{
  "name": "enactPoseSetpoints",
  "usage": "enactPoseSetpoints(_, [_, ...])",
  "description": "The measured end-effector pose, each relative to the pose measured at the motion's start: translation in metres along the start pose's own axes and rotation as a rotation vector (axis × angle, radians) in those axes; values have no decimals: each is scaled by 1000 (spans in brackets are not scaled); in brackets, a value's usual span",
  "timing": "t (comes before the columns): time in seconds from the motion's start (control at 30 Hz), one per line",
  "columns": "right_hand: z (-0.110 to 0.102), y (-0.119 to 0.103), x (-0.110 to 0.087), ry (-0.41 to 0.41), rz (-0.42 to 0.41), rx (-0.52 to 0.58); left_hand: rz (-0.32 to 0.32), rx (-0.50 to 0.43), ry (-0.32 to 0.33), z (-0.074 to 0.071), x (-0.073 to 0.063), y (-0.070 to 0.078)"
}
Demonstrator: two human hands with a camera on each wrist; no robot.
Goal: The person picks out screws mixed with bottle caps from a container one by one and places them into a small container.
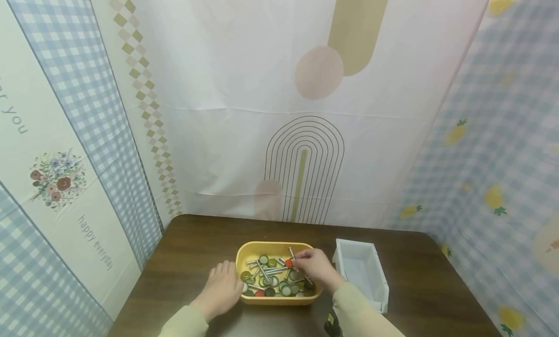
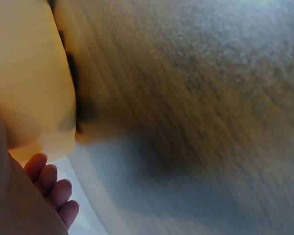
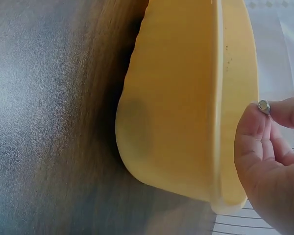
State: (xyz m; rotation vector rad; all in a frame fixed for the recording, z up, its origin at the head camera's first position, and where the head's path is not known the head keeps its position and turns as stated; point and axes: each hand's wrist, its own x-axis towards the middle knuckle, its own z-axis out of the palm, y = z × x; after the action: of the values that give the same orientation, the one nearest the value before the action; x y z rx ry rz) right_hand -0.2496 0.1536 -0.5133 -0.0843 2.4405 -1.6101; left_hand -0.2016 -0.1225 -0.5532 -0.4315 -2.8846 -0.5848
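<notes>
A yellow plastic tub [image 1: 279, 301] on the table holds several metal bolts [image 1: 274, 270] mixed with bottle caps [image 1: 286, 291], mostly green and silver, a few red. Over the tub's right side, my right hand [image 1: 315, 265] pinches a bolt [image 1: 291, 253] between thumb and fingertips. In the right wrist view the round end of that bolt [image 3: 263, 105] pokes out between the fingertips, level with the tub's rim. My left hand [image 1: 222, 287] lies against the tub's left end, its thumb at the rim. The left wrist view shows its fingers [image 2: 48, 177] beside the tub's outer wall.
Right of the tub, close by my right forearm, stands a white rectangular bin [image 1: 362, 269]. A small black and yellow object [image 1: 332, 323] lies at the front, partly behind the right sleeve. Printed cloth [image 1: 227, 147] hangs behind the dark wooden table [image 1: 196, 240] and at both sides.
</notes>
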Motion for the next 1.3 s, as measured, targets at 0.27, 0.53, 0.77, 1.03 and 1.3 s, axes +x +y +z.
enactPoseSetpoints(0.27, [-2,-2,-4,-31,21,-13,7,-2,6,2,0,-1])
enactPoseSetpoints(0.53, [-3,-2,-6,-50,24,77,11,-1,12,4,-1,-2])
enactPoseSetpoints(0.77, [-12,-6,-11,-14,9,78,6,-3,10,4,-2,-3])
enactPoseSetpoints(1.03, [-31,-2,-16,52,5,49,17,12,11,4,-3,-4])
enactPoseSetpoints(1.3, [-57,0,-28,105,17,70,45,17,73,5,-4,-6])
